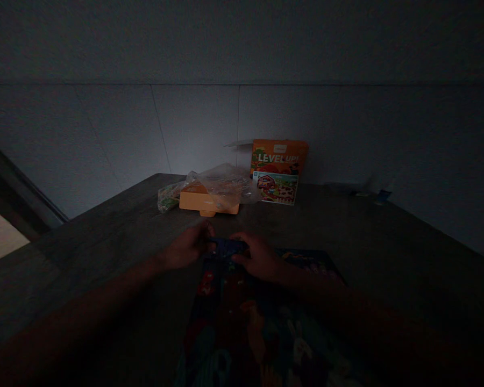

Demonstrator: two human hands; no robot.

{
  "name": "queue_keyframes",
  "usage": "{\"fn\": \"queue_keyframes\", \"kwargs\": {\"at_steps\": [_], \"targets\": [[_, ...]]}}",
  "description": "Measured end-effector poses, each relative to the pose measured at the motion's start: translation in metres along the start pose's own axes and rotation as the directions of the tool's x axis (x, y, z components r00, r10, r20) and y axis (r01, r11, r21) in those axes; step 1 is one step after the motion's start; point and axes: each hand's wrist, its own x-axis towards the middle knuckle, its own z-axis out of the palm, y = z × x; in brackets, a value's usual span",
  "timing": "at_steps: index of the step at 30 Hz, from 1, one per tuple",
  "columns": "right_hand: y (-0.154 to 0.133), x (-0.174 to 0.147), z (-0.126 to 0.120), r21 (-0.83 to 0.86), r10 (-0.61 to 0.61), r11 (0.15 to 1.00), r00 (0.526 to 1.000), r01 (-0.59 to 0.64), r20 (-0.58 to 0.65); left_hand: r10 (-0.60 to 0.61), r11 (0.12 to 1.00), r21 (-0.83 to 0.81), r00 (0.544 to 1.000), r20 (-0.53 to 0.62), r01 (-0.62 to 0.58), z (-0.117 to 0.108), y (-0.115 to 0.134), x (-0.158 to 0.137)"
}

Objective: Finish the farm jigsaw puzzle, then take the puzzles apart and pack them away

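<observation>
A dark picture jigsaw puzzle (262, 322) with animals on it, among them a white rabbit and a fox-like figure, lies on the table in front of me. At its far left corner, my left hand (193, 244) is closed, its fingertips pinching the left end of a dark blue puzzle piece (229, 246). From the other side, my right hand (260, 257) has its thumb and fingers around the same piece's right end. Whether the piece is joined to the rest is too dark to tell. My right forearm hides part of the puzzle's right side.
Beyond my hands an orange open box (210, 201) sits under a clear plastic bag (226, 180). Behind it stands an orange "LEVEL UP!" box (280, 153), with a farm picture card (276, 188) leaning on it. A small blue-white item (383, 196) lies far right, by the wall (193, 123).
</observation>
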Motion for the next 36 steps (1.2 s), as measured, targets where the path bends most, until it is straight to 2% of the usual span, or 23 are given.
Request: {"fn": "queue_keyframes", "kwargs": {"at_steps": [3, 5, 11, 13, 15, 18, 22, 27, 36], "targets": [[0.001, 0.001, -0.001, 0.010, -0.009, 1.000, 1.000, 0.009, -0.009, 0.041, 0.998, 0.054, 0.995, -0.092, -0.036, 0.002, -0.002, 0.002], [-0.001, 0.001, -0.002, 0.032, -0.010, 0.999, 1.000, 0.011, -0.023, 0.057, 0.996, 0.080, 0.993, -0.104, -0.049, 0.002, 0.000, 0.002], [-0.004, 0.001, -0.005, 0.037, -0.026, 0.999, 0.998, 0.028, -0.057, -0.015, 0.997, 0.071, 0.960, -0.281, 0.036, 0.001, 0.009, 0.002], [-0.004, 0.001, -0.004, 0.036, -0.060, 0.997, 0.996, 0.063, -0.073, -0.010, 0.999, 0.043, 0.972, -0.233, 0.021, 0.004, 0.011, 0.001], [-0.003, 0.000, -0.004, 0.041, -0.094, 0.994, 0.992, 0.098, -0.089, 0.023, 1.000, 0.013, 0.993, -0.119, -0.022, 0.010, 0.011, 0.000], [-0.004, -0.001, -0.005, 0.050, -0.129, 0.990, 0.987, 0.134, -0.093, 0.080, 0.997, 0.017, 0.997, 0.013, -0.080, 0.019, 0.011, -0.001], [-0.007, -0.001, -0.009, 0.092, -0.147, 0.984, 0.986, 0.154, -0.082, 0.040, 0.995, 0.087, 0.999, 0.003, -0.040, 0.023, 0.010, -0.001], [-0.005, -0.002, -0.009, 0.185, -0.182, 0.963, 0.979, 0.197, -0.097, 0.045, 0.997, 0.055, 0.999, 0.023, -0.046, 0.021, 0.013, -0.003], [-0.004, -0.003, -0.012, 0.135, -0.201, 0.965, 0.964, 0.226, -0.176, 0.097, 0.995, 0.020, 0.995, 0.001, -0.097, 0.018, 0.018, -0.005]]}}
